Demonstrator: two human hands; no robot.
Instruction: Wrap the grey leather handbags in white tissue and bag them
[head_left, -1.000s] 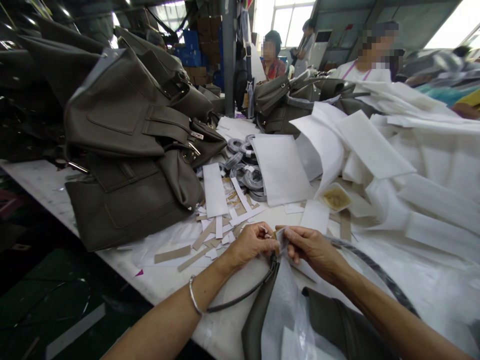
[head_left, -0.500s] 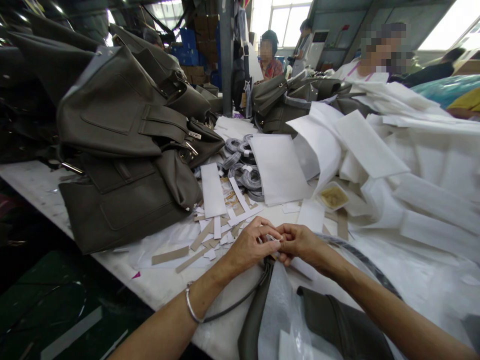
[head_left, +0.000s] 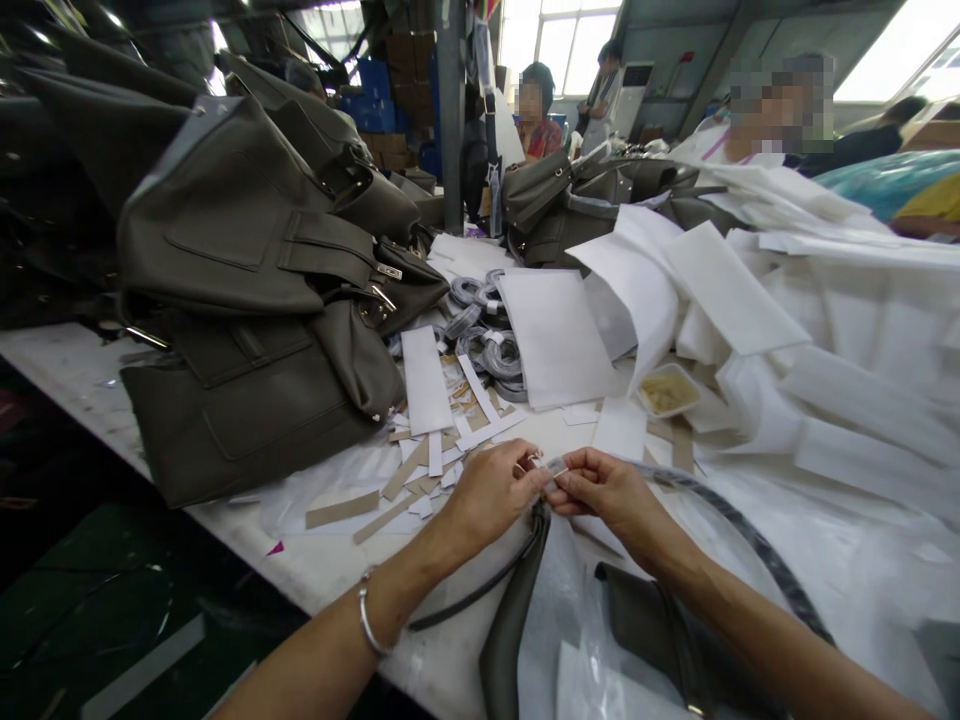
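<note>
White worktable (head_left: 450, 655), cluttered. Small pale piece (head_left: 555, 467) sits just above the top end of a dark leather item (head_left: 504, 630), between left hand (head_left: 484, 500) and right hand (head_left: 611, 490). Both pinch it, thumb against fingers, from opposite sides. Wrapped coils (head_left: 501, 352) lie beyond, dark bags (head_left: 247, 220) heaped left, white sheets (head_left: 739, 290) right.
</note>
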